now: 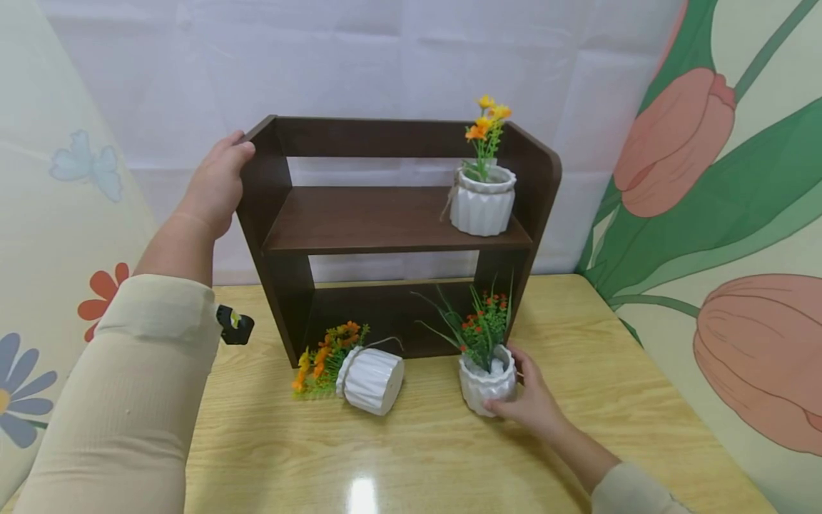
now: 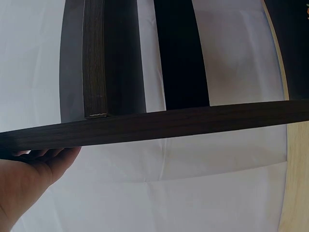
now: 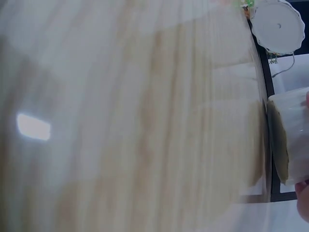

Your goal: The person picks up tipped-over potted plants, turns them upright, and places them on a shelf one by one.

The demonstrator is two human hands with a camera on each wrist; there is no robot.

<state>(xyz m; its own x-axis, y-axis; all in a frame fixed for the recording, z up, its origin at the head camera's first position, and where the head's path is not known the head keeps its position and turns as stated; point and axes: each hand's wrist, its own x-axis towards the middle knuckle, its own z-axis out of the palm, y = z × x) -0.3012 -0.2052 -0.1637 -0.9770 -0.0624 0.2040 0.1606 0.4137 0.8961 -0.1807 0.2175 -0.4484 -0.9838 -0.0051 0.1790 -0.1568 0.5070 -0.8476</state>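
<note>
A dark brown two-tier shelf stands on the table, and my left hand holds its upper left side panel. In the left wrist view, the fingers of that hand lie along the dark panel. My right hand grips a white fluted pot with red flowers and long green leaves, in front of the shelf's lower right. The underside of this pot shows in the right wrist view. Left of it, a second white pot with orange flowers lies on its side.
On the upper tier, at the right, stands a white pot with yellow-orange flowers and twine around its rim. The wooden table reaches back to a wall hung with white cloth. Painted flowers cover the side walls.
</note>
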